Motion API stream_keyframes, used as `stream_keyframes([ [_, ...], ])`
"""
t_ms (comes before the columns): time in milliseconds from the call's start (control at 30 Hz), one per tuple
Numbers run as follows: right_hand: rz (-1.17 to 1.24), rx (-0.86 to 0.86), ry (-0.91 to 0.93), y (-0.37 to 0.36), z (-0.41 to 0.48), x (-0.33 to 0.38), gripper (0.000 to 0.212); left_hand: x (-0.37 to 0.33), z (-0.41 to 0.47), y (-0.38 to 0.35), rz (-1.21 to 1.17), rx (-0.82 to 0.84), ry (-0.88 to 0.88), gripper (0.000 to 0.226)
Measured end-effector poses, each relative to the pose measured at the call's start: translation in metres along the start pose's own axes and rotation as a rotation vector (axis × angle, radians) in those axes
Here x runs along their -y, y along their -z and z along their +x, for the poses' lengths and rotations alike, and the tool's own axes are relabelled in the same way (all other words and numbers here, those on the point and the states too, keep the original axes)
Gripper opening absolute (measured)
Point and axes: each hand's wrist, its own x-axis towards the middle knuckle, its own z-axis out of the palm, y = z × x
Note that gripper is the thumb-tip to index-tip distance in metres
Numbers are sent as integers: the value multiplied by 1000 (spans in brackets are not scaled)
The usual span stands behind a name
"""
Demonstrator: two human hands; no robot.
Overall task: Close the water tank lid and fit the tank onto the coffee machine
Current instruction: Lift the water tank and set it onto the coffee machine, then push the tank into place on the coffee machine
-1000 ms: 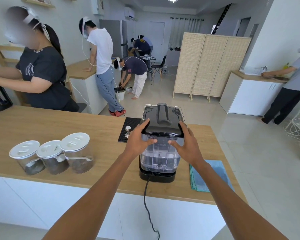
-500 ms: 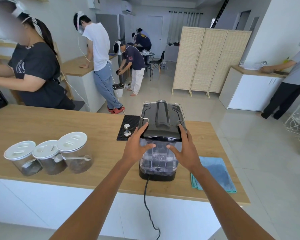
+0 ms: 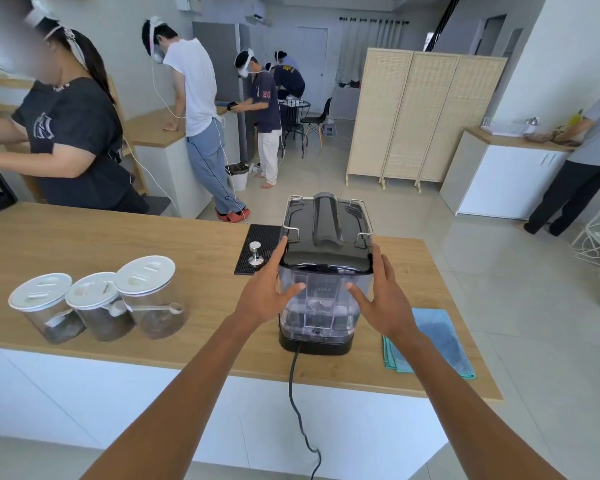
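Hands (image 3: pixel 269 294) flanking clear, boxy, possibly plastic tank (image 3: pixel 317 299)

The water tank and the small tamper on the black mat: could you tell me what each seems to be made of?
Water tank: apparently clear, slightly smoky plastic, glossy; the inner ribs and moulded MAX mark show through. Tamper: probably polished metal, silvery with bright highlights. Black mat: likely rubber, matte and finely ribbed, though the texture is small.
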Motion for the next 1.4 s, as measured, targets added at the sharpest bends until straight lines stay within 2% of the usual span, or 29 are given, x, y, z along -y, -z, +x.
stream_keyframes([
  [100, 3, 5, -48, -3, -13, -20, 91, 18, -6, -4, 63, 52, 46, 97],
  [233, -111, 81, -156, -20, -42, -53, 94, 68, -28, -20, 144, 200, 93, 89],
  [400, -284, 206, -230, -52, -71, -91, 99, 110, -58, -49, 359, 360, 259, 94],
  [533, -345, 313, -284, -69, -87, -101, 95, 124, -71, -66, 407, 413, 282, 90],
  [633, -377, 339, -301, -82, -92, -108, 102, 133, -76, -81, 463, 459, 278, 100],
  [733, -394, 366, -313, -95, -90, -115, 107, 142, -75, -96, 515, 439, 239, 118],
  [800, -398, 382, -322, -104, -90, -120, 105, 147, -75, -105, 539, 439, 241, 120],
  [1000, -453, 284, -288, -128, -103, -126, 92, 160, -82, -123, 546, 327, 210, 90],
  [1300, -510, 178, -259, -134, -106, -131, 86, 165, -83, -124, 609, 265, 195, 87],
  [1400, -508, 194, -265, -133, -107, -130, 86, 165, -83, -124, 621, 263, 194, 88],
])
